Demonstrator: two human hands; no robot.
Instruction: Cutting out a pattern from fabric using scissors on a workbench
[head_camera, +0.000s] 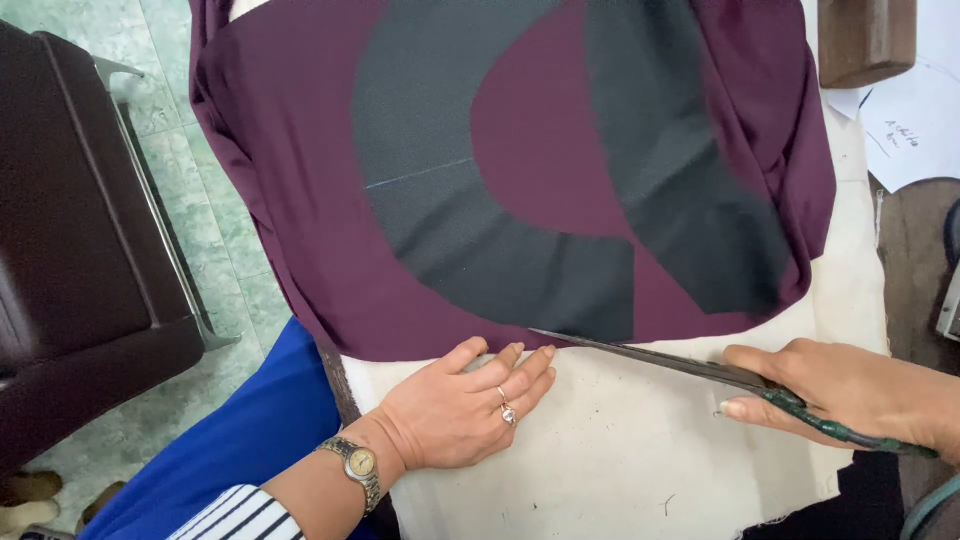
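A maroon cloth (300, 190) lies spread on a table covered in cream fabric (620, 450). Two dark grey curved pattern pieces (480, 240) rest on top of it. My left hand (460, 410) lies flat at the cloth's near edge, fingers together, with a ring and a wristwatch. My right hand (850, 385) grips large scissors (700, 368) with green handles. The long blades point left, and their tip reaches the cloth's near edge under the grey piece.
A dark brown leather seat (70, 230) stands at the left on a green tiled floor. White papers (915, 130) and a wooden block (865, 40) lie at the upper right. My blue garment (240, 440) shows at the bottom left.
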